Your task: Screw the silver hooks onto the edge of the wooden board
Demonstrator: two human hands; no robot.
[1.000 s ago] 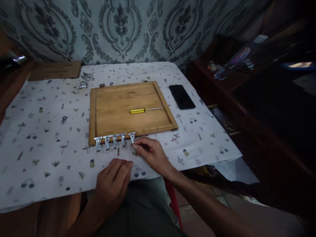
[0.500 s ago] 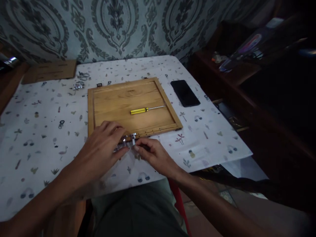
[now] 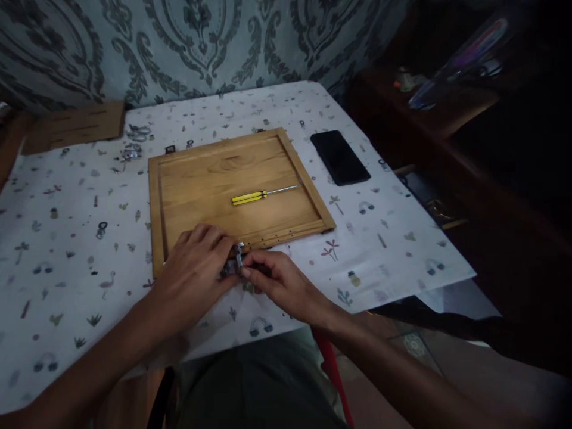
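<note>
A wooden cabinet door [image 3: 201, 185] lies flat, its frame around a recessed panel. Small dark holes run along its near edge. At that edge is a shiny metal cabinet hinge [image 3: 239, 256]. My left hand [image 3: 196, 268] curls over the door's edge, closed on the hinge from the left. My right hand [image 3: 274, 277] pinches the hinge's right end between thumb and forefinger. Part of the hinge is hidden behind the fingers. Resting on the door panel is a screwdriver [image 3: 250, 198] with a yellow and black handle, its shaft pointing right.
A black phone [image 3: 340, 158] lies right of the door. Further left are several loose metal hinges [image 3: 131, 152] and a piece of brown cardboard [image 3: 75, 126]. A patterned cloth [image 3: 286, 110] covers the table, which stands against the wall. A plastic bottle [image 3: 465, 59] is at the far right.
The left fingers have closed in nearer the right hand, covering more of the hinge. My right hand keeps its pinch. The whole view has shifted slightly.
</note>
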